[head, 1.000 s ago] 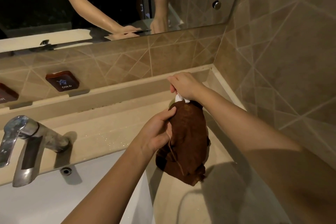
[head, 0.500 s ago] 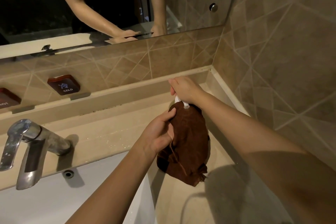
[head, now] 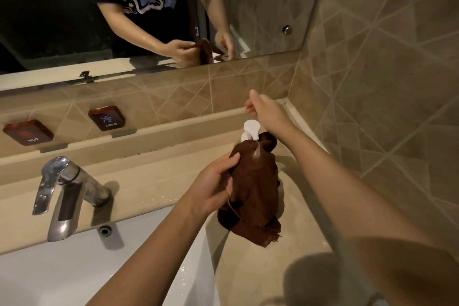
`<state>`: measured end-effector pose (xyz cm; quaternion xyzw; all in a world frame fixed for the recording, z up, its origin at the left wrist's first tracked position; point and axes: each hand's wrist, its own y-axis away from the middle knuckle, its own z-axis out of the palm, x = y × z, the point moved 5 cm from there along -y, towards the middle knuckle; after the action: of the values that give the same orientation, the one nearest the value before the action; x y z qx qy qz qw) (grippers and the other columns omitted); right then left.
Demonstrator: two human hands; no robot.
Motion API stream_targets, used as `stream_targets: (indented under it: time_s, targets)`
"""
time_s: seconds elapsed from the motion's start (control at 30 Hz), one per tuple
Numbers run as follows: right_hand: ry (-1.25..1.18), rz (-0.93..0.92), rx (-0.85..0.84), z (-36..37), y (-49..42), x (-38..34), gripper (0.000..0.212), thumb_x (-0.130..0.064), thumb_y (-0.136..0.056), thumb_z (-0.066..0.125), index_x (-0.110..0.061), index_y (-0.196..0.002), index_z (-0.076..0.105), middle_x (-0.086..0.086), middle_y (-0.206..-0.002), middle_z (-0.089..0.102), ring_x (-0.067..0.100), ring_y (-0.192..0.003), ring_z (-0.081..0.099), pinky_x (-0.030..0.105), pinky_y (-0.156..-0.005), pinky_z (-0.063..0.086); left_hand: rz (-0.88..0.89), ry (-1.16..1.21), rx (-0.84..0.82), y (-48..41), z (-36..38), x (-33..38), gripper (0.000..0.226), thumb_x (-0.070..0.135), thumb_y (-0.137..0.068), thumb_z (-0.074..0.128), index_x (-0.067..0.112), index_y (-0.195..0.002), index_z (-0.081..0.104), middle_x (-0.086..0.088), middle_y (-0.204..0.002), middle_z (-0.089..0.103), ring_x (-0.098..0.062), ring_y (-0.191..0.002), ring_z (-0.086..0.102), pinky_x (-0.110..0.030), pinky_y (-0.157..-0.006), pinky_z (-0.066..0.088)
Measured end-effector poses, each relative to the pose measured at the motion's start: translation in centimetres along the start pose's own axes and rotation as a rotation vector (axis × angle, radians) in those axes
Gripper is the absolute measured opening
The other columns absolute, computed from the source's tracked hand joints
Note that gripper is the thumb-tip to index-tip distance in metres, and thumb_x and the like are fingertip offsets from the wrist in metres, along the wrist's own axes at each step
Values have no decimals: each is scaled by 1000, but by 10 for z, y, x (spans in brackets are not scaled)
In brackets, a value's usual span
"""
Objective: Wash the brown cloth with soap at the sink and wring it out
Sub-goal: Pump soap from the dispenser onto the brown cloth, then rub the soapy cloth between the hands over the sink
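My left hand (head: 214, 185) grips the bunched brown cloth (head: 255, 186), which hangs over the beige counter to the right of the basin. The white pump head of a soap dispenser (head: 251, 129) pokes out above the top of the cloth; the bottle below it is hidden behind the cloth. A blob of clear soap (head: 256, 153) sits on the cloth just under the nozzle. My right hand (head: 264, 110) hovers just above and behind the pump, fingers loosely apart, holding nothing.
A chrome tap (head: 65, 191) stands at the left over the white basin (head: 62, 271). HOT (head: 27, 132) and COLD (head: 107, 118) tags sit on the tiled backsplash. A mirror runs above, and a tiled wall (head: 385, 107) closes the right side.
My right hand has lifted off the pump head, which now shows fully. Soap has appeared on the cloth. The view has tilted up a little.
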<state>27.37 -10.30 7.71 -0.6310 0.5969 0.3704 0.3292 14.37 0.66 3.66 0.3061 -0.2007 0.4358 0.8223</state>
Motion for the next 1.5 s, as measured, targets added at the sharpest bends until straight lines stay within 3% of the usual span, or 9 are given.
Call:
stream_targets:
  time_s: [0.07,0.23,0.33,0.43,0.63,1.0,1.17,1.3,1.5]
  targets:
    - [-55,-103,64,-20,32,-7,38,-39,-97,32,-17,-95,63,-8,-93,64,6,-91,58,26,-91,43,35,-92,-23,10,3,6,33,12,-84,53,3,-115,61,-12,-94,72,-20,-81,71,-26,-66,57]
    - [-44,-146,-347,-30,110,-24,59,-59,-83,23,-22,-92,69,-14,-98,67,-17,-89,56,-5,-77,34,156,-403,-74,42,23,25,37,17,-85,52,-2,-116,62,-17,-103,66,-26,-93,63,-29,-78,52]
    - [-23,-153,-479,-35,136,-33,68,-58,-80,37,3,-90,65,8,-86,66,3,-78,58,13,-78,42,239,-508,-88,68,37,39,28,18,-87,51,5,-104,69,-9,-90,71,-18,-82,67,-23,-70,53]
    - [-83,-190,-496,-36,152,-48,47,-47,-81,62,0,-80,62,9,-78,54,19,-75,52,31,-72,41,258,-707,-26,95,40,50,22,20,-95,50,13,-102,70,-7,-91,74,-18,-85,69,-26,-76,56]
    - [-112,-199,-465,-9,176,-73,27,-30,-90,55,-26,-64,61,-14,-58,54,1,-55,53,14,-53,40,396,-1302,369,143,19,63,33,32,-98,43,12,-100,69,-6,-93,72,-21,-90,66,-40,-86,50]
    - [82,-493,80,93,238,-134,28,-31,-96,42,-18,-73,53,-3,-61,56,14,-58,53,28,-54,42,587,-749,705,205,1,43,36,32,-100,38,16,-86,68,-10,-82,70,-24,-83,67,-42,-80,55]
    - [82,-627,78,120,261,-148,32,-30,-95,40,-13,-72,54,-3,-57,54,15,-53,52,33,-50,44,588,-622,723,224,-16,53,37,29,-99,44,16,-69,61,1,-60,60,-17,-63,59,-33,-63,46]
    - [-11,-506,126,129,242,-153,33,-29,-95,42,-20,-63,46,-8,-52,46,15,-51,47,36,-51,40,629,-659,685,240,-19,57,34,28,-99,42,9,-82,64,-10,-73,61,-25,-75,59,-40,-71,47]
    - [-50,-639,35,159,270,-183,32,-29,-95,43,-15,-70,55,-15,-54,44,8,-51,49,21,-49,38,633,-556,695,266,-41,78,35,29,-99,44,18,-72,65,0,-64,64,-13,-65,63,-25,-58,50]
